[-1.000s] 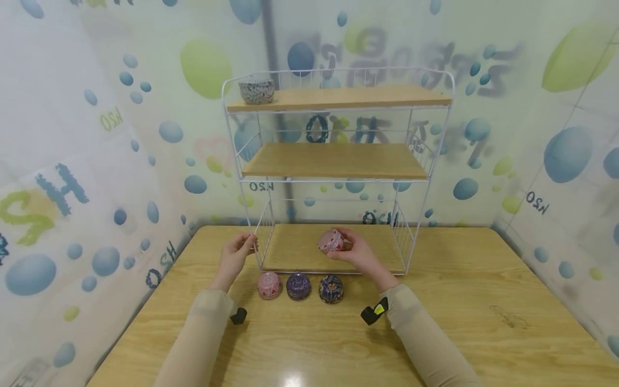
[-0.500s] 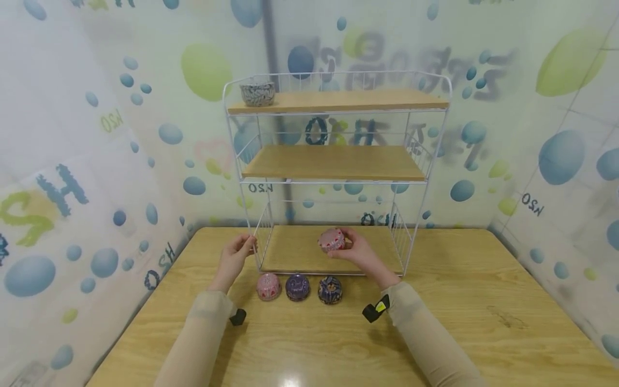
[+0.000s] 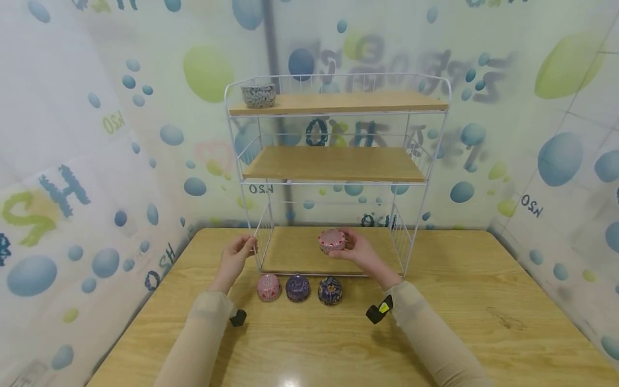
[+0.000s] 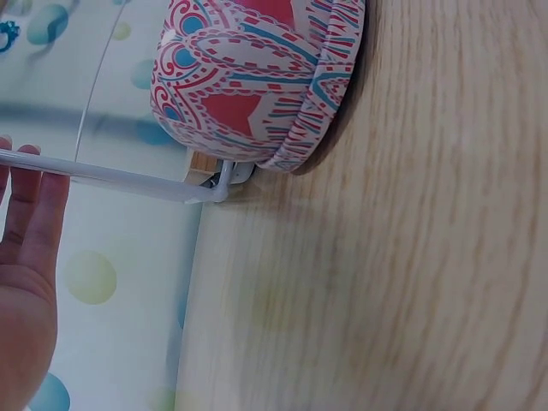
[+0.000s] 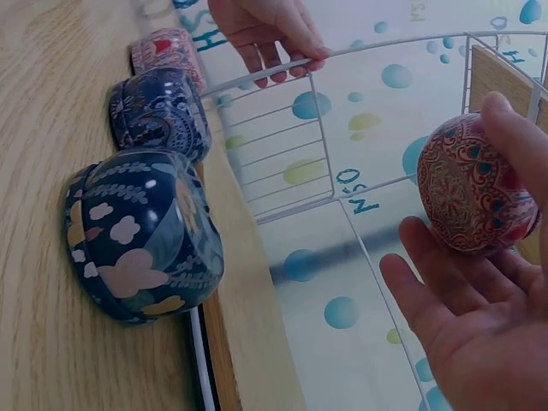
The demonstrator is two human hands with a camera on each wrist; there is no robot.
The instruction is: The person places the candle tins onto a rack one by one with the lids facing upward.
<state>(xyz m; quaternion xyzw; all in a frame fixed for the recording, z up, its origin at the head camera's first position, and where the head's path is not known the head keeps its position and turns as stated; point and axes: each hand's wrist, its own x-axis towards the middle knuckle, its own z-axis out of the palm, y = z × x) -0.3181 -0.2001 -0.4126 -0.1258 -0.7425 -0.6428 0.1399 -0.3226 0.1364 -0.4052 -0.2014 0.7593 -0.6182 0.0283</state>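
Note:
My right hand (image 3: 360, 252) holds a small round red-and-pink patterned tin (image 3: 331, 241) between thumb and fingers, over the bottom board of a white wire rack (image 3: 333, 184). In the right wrist view the same tin (image 5: 471, 184) shows a swirling ornament on its face. My left hand (image 3: 236, 253) pinches the rack's front left post (image 4: 103, 174) low down. Along the rack's front edge three similar tins stand in a row on the table: a pink one (image 3: 268, 287), a purple one (image 3: 297, 288) and a dark blue flowered one (image 3: 330, 291).
A grey leaf-patterned tin (image 3: 258, 96) stands at the left end of the top board (image 3: 358, 101). The middle board (image 3: 333, 163) hangs above my right hand. Wire side panels (image 3: 402, 228) close off the rack's sides. Patterned curtain walls surround the wooden table (image 3: 459, 301).
My right hand has turned the red-and-pink tin from tilted to nearly level, at about the same spot. The left hand keeps its hold on the post. The row of tins stays put.

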